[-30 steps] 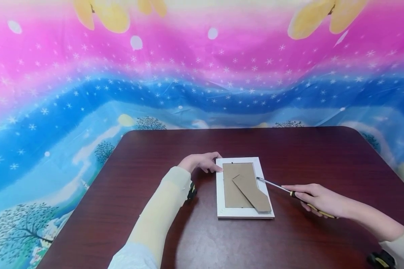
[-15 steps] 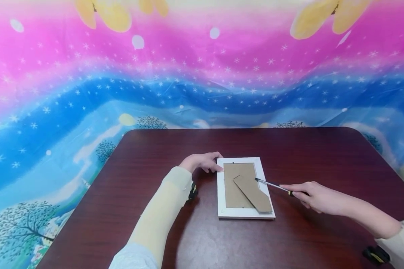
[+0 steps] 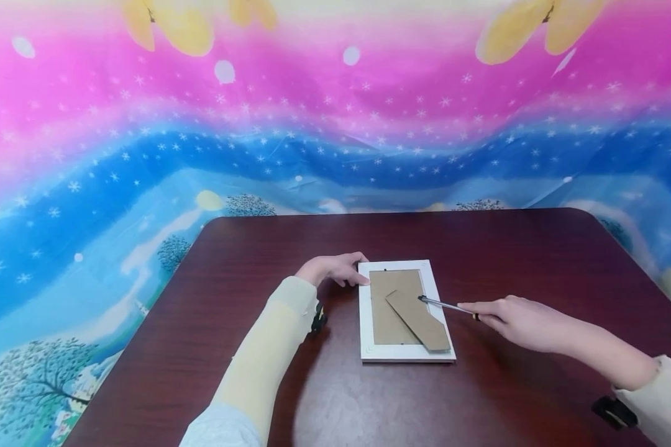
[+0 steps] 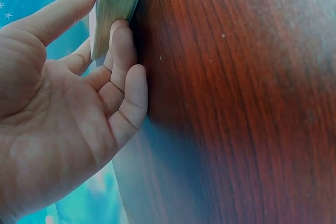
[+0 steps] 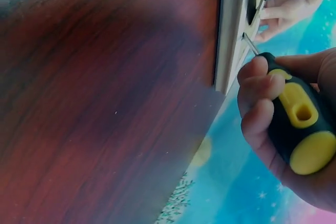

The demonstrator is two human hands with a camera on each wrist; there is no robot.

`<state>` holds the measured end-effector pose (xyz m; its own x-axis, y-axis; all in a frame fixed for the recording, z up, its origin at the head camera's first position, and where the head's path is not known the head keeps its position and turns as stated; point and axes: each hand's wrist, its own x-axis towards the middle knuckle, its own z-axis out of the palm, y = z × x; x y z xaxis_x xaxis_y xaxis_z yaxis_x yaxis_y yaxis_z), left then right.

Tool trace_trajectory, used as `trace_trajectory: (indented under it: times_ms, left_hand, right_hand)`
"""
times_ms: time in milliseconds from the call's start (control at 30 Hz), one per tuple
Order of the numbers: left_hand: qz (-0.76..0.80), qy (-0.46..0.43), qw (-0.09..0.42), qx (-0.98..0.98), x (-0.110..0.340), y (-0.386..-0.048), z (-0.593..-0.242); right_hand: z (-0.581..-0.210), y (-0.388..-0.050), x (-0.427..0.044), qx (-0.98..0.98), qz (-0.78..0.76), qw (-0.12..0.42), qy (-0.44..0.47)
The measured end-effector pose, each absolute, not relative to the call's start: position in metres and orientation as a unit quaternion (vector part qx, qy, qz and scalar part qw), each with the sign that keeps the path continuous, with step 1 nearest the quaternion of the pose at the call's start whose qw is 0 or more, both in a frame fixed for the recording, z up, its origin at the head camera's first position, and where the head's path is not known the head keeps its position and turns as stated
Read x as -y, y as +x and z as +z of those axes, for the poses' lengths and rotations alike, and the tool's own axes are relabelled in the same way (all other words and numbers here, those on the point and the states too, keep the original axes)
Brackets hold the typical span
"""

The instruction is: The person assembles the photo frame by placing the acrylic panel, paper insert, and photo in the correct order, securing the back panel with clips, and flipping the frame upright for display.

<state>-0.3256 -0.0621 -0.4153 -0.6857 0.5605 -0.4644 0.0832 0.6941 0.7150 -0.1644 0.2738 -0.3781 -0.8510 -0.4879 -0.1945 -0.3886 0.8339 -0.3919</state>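
The left hand (image 3: 338, 270) pinches the picture frame (image 3: 366, 323) near its upper left corner, thumb (image 4: 63, 14) on the upper face and bent fingers (image 4: 123, 51) against the side, the gap between them only as wide as the frame is thick. The right hand (image 3: 528, 323), to the right of the frame, is wrapped round the black and yellow handle of a screwdriver (image 5: 291, 95). Its slim metal shaft crosses the frame's right border, the dark tip at the inner edge; how hard it presses I cannot tell.

The frame is a white rectangle with faintly grained, pale sides, lying back up. Inside its border sits a flat brown backing board (image 3: 388, 326), 1 small black tab at its top edge. An angular brown stand flap (image 3: 419, 320) slants across it, overlapping the lower right border.

Glossy red-brown tabletop (image 3: 537, 248) extends on all 4 sides of the frame, its rounded far edge well beyond, before a snowflake-patterned cloth (image 3: 291, 105)
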Motion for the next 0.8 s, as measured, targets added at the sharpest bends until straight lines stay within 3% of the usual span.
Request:
trace_trajectory:
  times_ms: [300,567,800]
  left_hand:
    - [0.346,0.191,0.355,-0.847,0.062,-0.327,-0.413]
    - [0.337,0.194,0.361,-0.848,0.062,-0.328,-0.413]
    - [0.341,0.191,0.355,-0.849,0.062,-0.327,-0.415]
  right_hand:
    - [-0.378,-0.168,-0.285,-0.919,-0.271,0.203,-0.204]
    - [-0.372,-0.18,-0.283,-0.923,-0.297,0.16,-0.187]
    - [-0.378,-0.197,-0.273,-0.936,-0.261,0.086,-0.22]
